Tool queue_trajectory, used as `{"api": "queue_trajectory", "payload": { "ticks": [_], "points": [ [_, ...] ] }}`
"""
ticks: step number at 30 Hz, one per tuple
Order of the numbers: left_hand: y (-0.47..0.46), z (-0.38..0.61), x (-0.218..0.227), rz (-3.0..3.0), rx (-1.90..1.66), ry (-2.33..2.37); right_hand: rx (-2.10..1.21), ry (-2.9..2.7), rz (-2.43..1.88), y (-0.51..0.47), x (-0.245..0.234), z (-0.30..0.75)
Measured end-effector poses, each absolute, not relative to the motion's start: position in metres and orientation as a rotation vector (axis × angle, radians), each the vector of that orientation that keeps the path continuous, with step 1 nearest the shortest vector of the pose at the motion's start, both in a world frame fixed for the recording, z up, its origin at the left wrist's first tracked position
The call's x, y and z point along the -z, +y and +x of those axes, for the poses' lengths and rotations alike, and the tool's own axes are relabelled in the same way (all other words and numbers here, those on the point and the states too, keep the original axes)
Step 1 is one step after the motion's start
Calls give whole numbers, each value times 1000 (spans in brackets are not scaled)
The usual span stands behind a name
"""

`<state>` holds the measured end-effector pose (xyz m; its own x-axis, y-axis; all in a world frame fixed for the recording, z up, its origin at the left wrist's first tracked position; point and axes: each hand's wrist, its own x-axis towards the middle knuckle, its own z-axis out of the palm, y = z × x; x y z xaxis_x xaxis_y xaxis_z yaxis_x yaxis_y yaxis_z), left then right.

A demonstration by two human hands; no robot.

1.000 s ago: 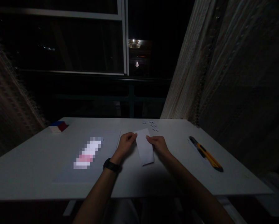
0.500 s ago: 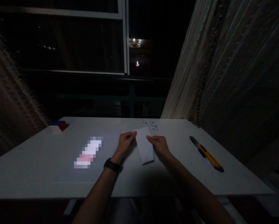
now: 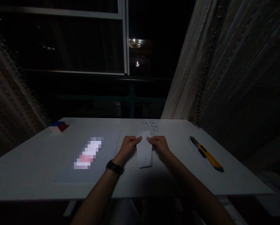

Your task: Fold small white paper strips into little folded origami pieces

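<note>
Both thumbs (image 3: 139, 139) on white paper (image 3: 144, 153)

You're in a home-looking room: long curtains (image 3: 183, 67) at 10 and 2 o'clock, dark framed window (image 3: 71, 43) at 11, chandelier-like light (image 3: 135, 43) at 12, plain white table (image 3: 25, 175) before you.
</note>
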<state>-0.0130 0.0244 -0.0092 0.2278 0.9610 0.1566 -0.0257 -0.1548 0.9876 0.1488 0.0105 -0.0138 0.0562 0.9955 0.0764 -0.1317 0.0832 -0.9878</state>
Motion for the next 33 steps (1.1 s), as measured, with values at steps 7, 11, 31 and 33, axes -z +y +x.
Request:
{"api": "queue_trajectory", "payload": {
  "ticks": [7,11,31,33],
  "points": [
    [24,-13,10,1487,-1101,972,-1280,-1021,-1113,14,15,152],
    [25,-13,12,1461,-1061,945,-1292,-972,-1138,16,17,152],
    [24,-12,17,1452,-946,898,-1230,-914,-1015,16,12,152],
    [26,-13,18,1458,-954,905,-1259,-933,-1004,13,10,152]
  ]
}}
